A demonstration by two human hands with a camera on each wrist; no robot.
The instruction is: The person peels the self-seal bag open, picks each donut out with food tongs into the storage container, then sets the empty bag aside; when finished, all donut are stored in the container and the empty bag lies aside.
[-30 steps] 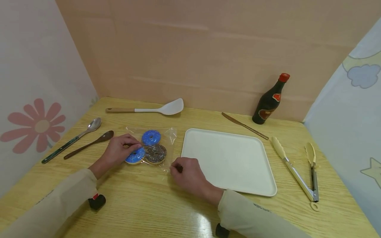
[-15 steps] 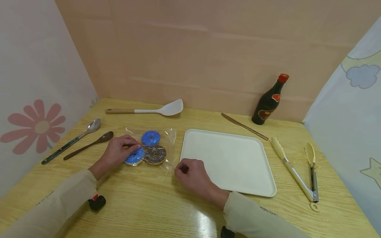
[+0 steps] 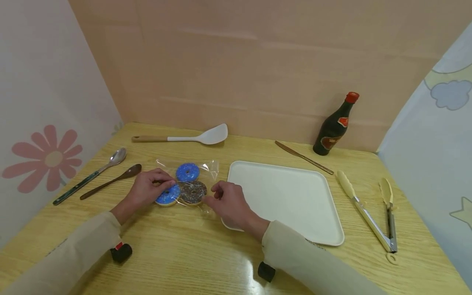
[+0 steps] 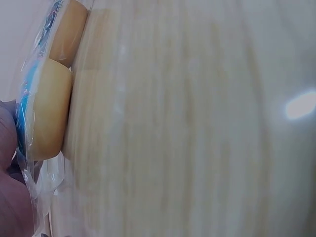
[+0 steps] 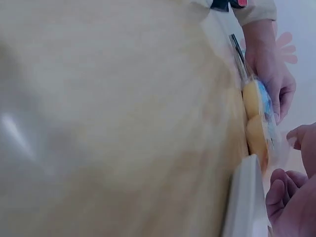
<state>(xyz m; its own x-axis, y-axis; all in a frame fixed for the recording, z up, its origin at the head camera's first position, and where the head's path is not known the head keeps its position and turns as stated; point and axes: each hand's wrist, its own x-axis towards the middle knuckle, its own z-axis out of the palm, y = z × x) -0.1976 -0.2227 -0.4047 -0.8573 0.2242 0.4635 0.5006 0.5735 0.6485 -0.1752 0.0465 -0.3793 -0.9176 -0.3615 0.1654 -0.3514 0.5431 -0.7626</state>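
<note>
Three donuts lie flat in a clear plastic bag [image 3: 212, 174]: a blue donut [image 3: 187, 172] at the back, a second blue donut [image 3: 169, 195] at front left and a brown donut [image 3: 193, 192] at front right. My left hand [image 3: 147, 186] pinches the bag's film over the front left donut. The left wrist view shows these fingers against the film, beside the donut's pale side [image 4: 49, 111]. My right hand [image 3: 230, 204] hovers at the bag's right side, its thumb close to the brown donut. Its thumb and fingers stand apart with nothing between them, and it overlaps the white tray [image 3: 284, 200].
A spatula [image 3: 180, 138] lies behind the bag. To the left are a metal spoon [image 3: 92, 176] and a wooden spoon [image 3: 112, 181]. A knife [image 3: 304, 157] lies behind the tray. A dark bottle [image 3: 333, 127] stands at back right, with tongs [image 3: 372, 217] to the tray's right.
My right hand first drew right from the bag's edge with its fingers together, then came back left and forward toward the brown donut, fingers parted. The left hand stays put.
</note>
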